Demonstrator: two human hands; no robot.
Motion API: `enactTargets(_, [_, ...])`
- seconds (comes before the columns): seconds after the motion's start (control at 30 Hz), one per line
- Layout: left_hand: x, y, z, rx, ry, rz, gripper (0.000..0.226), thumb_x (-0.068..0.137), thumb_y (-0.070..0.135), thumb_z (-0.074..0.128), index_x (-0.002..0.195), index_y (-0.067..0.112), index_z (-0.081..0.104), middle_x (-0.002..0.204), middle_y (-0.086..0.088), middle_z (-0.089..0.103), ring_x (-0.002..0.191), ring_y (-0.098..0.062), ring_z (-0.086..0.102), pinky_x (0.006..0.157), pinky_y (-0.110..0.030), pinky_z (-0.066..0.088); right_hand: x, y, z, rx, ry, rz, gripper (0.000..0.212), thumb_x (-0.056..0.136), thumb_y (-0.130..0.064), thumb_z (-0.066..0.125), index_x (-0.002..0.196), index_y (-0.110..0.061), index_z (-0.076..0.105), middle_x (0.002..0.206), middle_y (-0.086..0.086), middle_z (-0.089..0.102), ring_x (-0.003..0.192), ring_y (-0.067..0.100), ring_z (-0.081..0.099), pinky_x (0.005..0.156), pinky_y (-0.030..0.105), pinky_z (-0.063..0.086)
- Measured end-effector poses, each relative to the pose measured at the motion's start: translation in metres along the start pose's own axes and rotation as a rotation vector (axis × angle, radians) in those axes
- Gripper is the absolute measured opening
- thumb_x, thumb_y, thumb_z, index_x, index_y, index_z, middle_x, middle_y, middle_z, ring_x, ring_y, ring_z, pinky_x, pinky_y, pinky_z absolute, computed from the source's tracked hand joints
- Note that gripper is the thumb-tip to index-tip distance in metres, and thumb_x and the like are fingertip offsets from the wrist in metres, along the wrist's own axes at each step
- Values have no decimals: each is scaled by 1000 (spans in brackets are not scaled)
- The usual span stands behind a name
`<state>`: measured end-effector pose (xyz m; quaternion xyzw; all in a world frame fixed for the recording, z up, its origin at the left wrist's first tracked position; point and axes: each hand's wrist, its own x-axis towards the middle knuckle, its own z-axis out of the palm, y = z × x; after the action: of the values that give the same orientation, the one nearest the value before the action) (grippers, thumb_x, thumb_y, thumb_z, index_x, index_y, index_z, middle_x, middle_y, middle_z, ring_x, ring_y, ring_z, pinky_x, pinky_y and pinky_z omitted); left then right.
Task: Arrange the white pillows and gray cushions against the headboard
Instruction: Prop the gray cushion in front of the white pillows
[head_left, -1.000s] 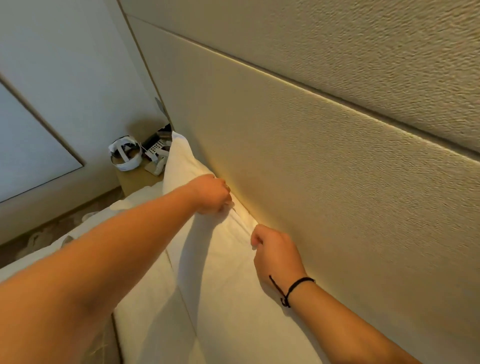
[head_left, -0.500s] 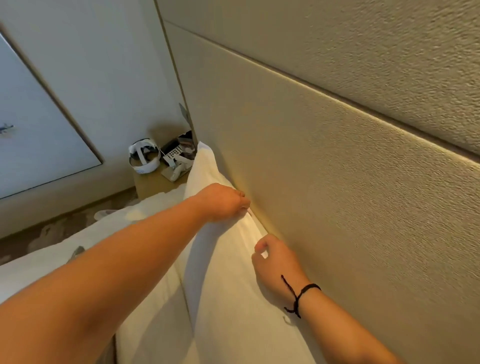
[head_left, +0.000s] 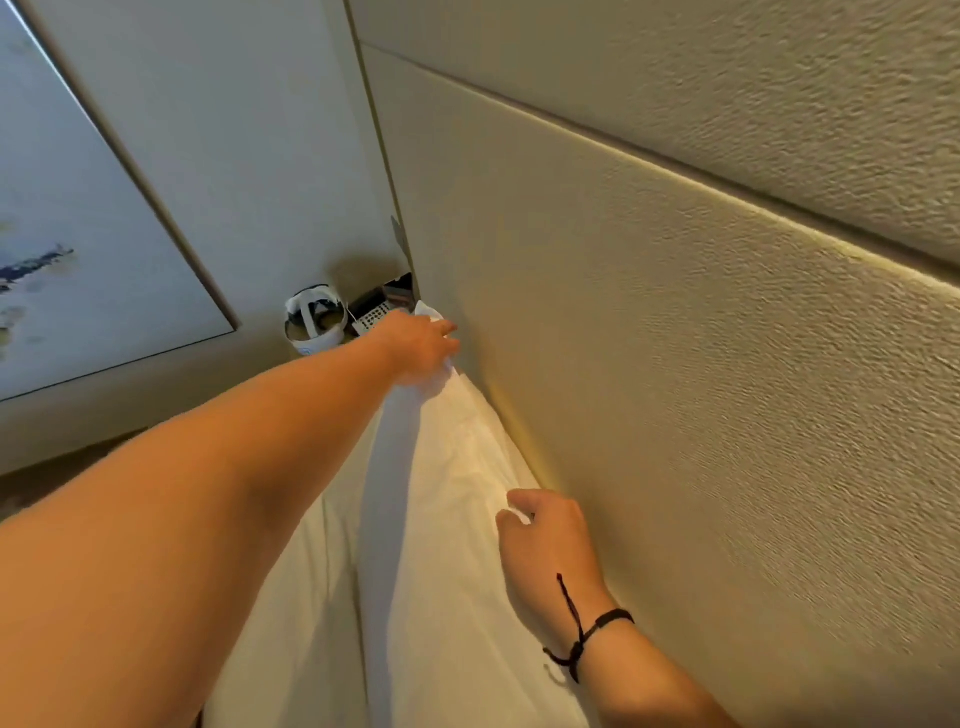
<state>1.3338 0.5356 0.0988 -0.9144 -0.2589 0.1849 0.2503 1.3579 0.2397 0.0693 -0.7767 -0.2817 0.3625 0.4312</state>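
A white pillow (head_left: 441, 519) stands on edge against the beige padded headboard (head_left: 675, 364). My left hand (head_left: 421, 348) reaches far along its top edge and grips the pillow near its far corner, fingers over the edge toward the headboard. My right hand (head_left: 550, 540), with a black cord on the wrist, pinches the top edge of the same pillow closer to me, right beside the headboard. A second white pillow (head_left: 296, 597) lies in front of the first, partly hidden by my left arm. No gray cushion is in view.
Beyond the pillow's far end is a bedside table holding a white headset (head_left: 314, 322) and a keypad phone (head_left: 374, 317). A framed picture (head_left: 78, 234) hangs on the left wall. The headboard fills the right side.
My left hand has slid along the pillow's top edge from the middle to its far corner. My right hand stays on the near edge. The view has tilted upward and leftward.
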Motion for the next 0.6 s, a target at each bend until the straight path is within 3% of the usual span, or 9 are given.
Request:
enactTargets(0.07, [7,-14,-2,-11,-37,23,43,94,23,50,137,23,48,154,2,35,122,-27,55,77,-35,45,3,3,0,-13,35,0,38,98,-22,49,136,-17,53,141,-3,50,128,14,49,91,20,37])
enactTargets(0.17, [13,-31,-11,-33,-96,14,40,91,14,57,131,16,51,124,-3,58,97,-24,59,72,-35,48,5,3,1,-14,51,8,37,98,-23,50,134,-18,55,137,-3,53,124,14,51,89,20,37])
enactTargets(0.23, [16,-37,-18,-58,-144,-17,39,89,13,60,127,15,51,112,-6,61,85,-23,51,71,-34,43,7,4,2,-15,45,12,36,98,-23,50,134,-19,55,137,-4,52,124,13,51,91,20,37])
enactTargets(0.3, [17,-43,-24,-68,-143,-43,38,88,14,64,123,15,51,111,-8,61,85,-23,52,74,-34,46,6,5,2,-15,48,17,36,98,-21,50,134,-19,54,138,-5,51,125,13,50,94,19,37])
enactTargets(0.43, [18,-57,-34,-124,83,-150,18,92,9,58,110,11,61,100,-9,60,85,-28,60,76,-41,55,5,3,1,-29,97,-9,34,98,-23,52,132,-18,55,136,-5,53,125,12,50,99,21,39])
enactTargets(0.53, [15,-58,-39,-189,291,-268,18,88,-1,57,105,2,62,99,-16,55,80,-35,58,67,-44,51,3,1,2,-55,84,-33,38,98,-25,51,135,-16,52,138,-5,51,127,12,48,100,21,37])
enactTargets(0.6, [10,-52,-39,-171,342,-264,24,84,2,61,108,3,63,108,-17,57,90,-37,58,75,-45,50,2,2,2,-64,59,-54,40,99,-23,50,138,-14,49,141,-4,48,129,12,46,100,20,35])
